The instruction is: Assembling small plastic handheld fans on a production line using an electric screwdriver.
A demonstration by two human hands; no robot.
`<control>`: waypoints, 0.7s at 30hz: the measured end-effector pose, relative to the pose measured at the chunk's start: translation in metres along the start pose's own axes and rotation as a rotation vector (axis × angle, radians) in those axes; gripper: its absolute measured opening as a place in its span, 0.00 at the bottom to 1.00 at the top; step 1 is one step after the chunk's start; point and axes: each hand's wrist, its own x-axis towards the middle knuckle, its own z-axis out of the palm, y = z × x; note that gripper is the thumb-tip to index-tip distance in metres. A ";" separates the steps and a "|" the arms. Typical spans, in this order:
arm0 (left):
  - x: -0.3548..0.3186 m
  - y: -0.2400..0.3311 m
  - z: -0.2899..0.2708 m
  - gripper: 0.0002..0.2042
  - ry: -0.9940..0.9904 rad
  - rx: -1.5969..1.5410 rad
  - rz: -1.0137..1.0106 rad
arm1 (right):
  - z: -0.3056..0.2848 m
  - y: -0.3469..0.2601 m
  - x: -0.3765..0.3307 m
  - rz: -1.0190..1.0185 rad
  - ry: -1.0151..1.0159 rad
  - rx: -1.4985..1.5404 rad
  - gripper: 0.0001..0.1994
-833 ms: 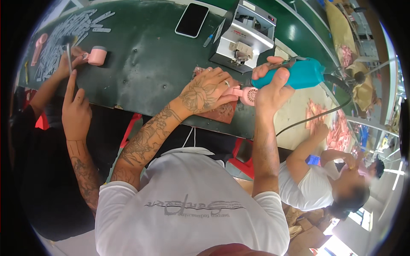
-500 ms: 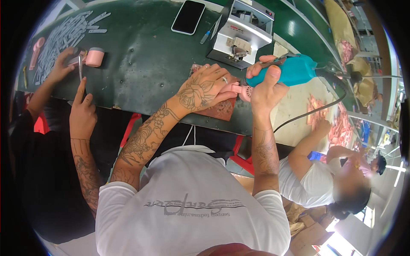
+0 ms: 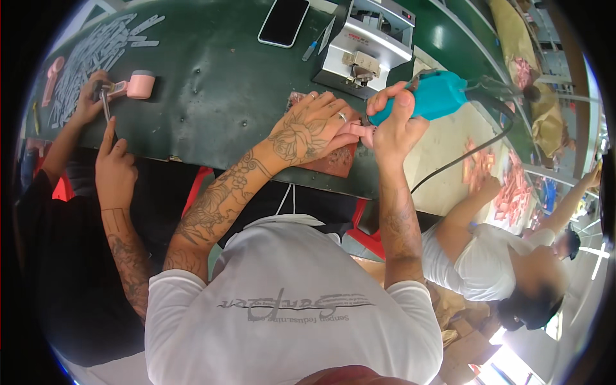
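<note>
My left hand [image 3: 313, 131] is closed on a pink plastic part [image 3: 360, 131] that looks like a small handheld fan. Its round slotted head is mostly hidden behind my right hand [image 3: 399, 123]. That hand is wrapped round a teal power screwdriver [image 3: 439, 97], thumb on top, with the tool's front end close to the part. Where the tip touches cannot be seen. Beneath my left hand lies a reddish block [image 3: 333, 165] on the green table [image 3: 212, 83].
A silver machine [image 3: 366, 48], a black-screened phone [image 3: 283, 22] and a small blue screwdriver [image 3: 310, 50] sit beyond my hands. Grey strips [image 3: 96, 58] pile up at far left, near a co-worker's hands with a pink cup-shaped piece [image 3: 140, 85]. A cable [image 3: 462, 170] hangs right.
My right hand and the teal screwdriver have shifted slightly left, covering more of the pink part's head. The left co-worker's hands moved left; an arm now reaches out at far right.
</note>
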 end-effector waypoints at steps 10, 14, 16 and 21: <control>-0.007 -0.002 -0.003 0.15 -0.090 -0.115 -0.033 | 0.031 0.005 0.054 -0.287 0.006 0.082 0.16; -0.007 0.000 -0.001 0.15 -0.023 -0.056 0.007 | 0.024 0.015 0.057 -0.297 -0.090 0.044 0.22; -0.007 0.000 -0.002 0.15 -0.057 -0.093 -0.023 | 0.024 0.012 0.053 -0.250 -0.087 0.037 0.23; -0.008 0.000 -0.008 0.15 -0.091 -0.131 -0.083 | 0.017 -0.026 0.018 -0.128 0.009 0.098 0.20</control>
